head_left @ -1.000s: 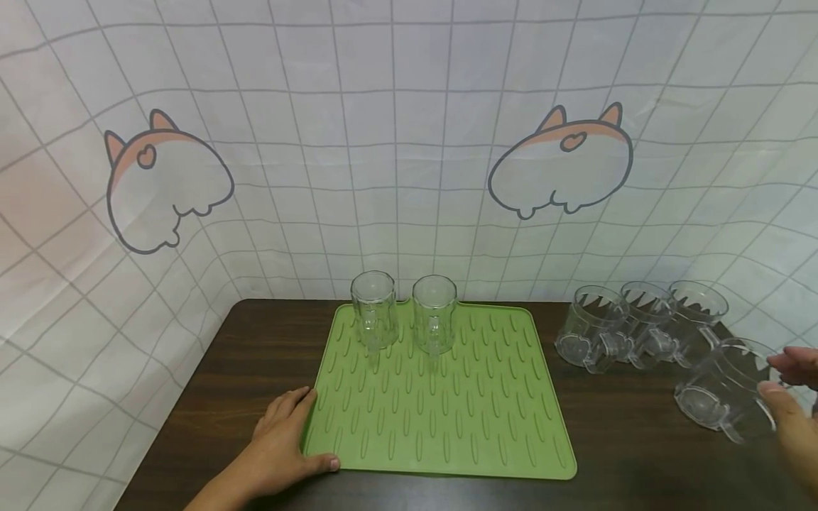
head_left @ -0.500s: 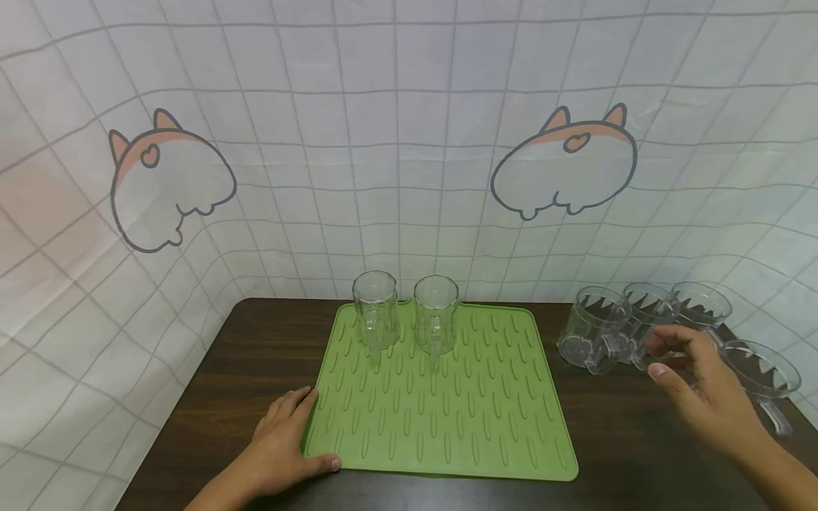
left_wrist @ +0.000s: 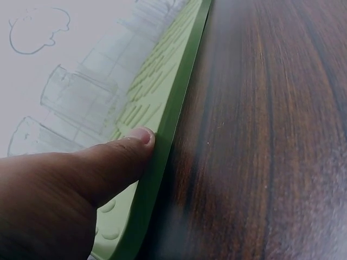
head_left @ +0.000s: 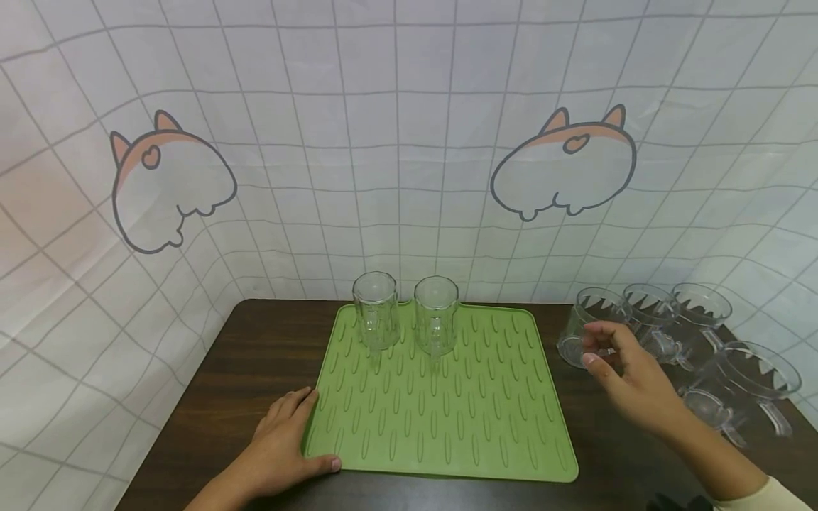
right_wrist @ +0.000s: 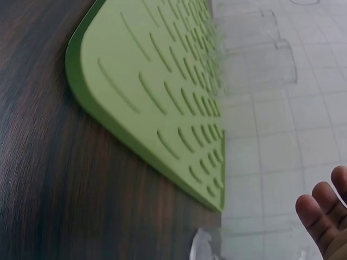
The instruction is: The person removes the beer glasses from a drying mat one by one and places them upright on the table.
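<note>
My left hand (head_left: 275, 447) rests on the near left corner of a green ribbed mat (head_left: 441, 426). In the left wrist view its thumb (left_wrist: 116, 160) lies on the mat's front edge. Two clear glass mugs (head_left: 375, 319) (head_left: 436, 323) stand upright at the back of the mat, handles toward me. My right hand (head_left: 629, 376) is beside the leftmost clear mug (head_left: 571, 339) of the right-hand group, partly covering it. Its fingers are loosely bent around no visible thing. The right wrist view shows the fingertips (right_wrist: 320, 208) apart from a mug's edge (right_wrist: 203, 246) at the bottom.
More clear mugs stand on the dark wooden table (head_left: 217, 397) to the right: two at the back (head_left: 648, 312) (head_left: 696, 323) and one nearer me (head_left: 741, 387). A white grid-patterned cloth (head_left: 422, 163) hangs behind and along both sides.
My right hand has moved left from the near right mug, past the group, to the leftmost mug there. The left hand and the mugs on the mat have stayed put.
</note>
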`<state>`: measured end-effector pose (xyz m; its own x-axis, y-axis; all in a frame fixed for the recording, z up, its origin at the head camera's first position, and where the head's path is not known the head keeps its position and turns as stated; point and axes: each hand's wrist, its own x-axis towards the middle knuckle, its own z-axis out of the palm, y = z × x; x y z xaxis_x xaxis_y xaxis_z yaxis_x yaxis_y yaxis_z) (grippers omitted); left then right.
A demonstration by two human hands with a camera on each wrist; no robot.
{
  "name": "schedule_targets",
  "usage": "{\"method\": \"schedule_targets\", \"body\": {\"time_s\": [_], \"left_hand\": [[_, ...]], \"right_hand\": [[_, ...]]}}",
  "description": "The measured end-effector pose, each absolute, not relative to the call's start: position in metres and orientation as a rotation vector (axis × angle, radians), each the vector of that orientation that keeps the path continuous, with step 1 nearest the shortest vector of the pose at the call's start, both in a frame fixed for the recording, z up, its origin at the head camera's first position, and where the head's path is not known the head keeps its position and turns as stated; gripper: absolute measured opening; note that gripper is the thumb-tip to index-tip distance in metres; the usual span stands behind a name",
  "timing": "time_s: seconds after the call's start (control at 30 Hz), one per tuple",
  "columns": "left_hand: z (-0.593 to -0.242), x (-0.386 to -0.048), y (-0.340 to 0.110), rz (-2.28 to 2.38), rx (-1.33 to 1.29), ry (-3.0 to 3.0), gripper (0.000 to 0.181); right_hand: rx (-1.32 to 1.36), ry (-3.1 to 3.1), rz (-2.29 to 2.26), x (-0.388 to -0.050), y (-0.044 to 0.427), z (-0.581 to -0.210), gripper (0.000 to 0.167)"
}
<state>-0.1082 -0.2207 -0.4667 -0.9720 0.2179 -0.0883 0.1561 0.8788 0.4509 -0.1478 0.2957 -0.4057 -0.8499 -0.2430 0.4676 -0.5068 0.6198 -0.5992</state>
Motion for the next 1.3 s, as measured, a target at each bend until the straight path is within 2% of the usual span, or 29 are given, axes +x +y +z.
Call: {"method": "schedule_targets", "body": {"time_s": [0.53,1.3], "left_hand": [[-0.467,-0.111,-0.221,0.666,0.276,2.894,0.121],[-0.466,-0.111,-0.221,0.664,0.297,2.892,0.12]], "right_hand": [[0.704,-2.494,1.2,-0.175,0.249,-0.43,0.035],[0.705,-2.574,1.289,-0.187,0.194,-0.44,0.037]]}}
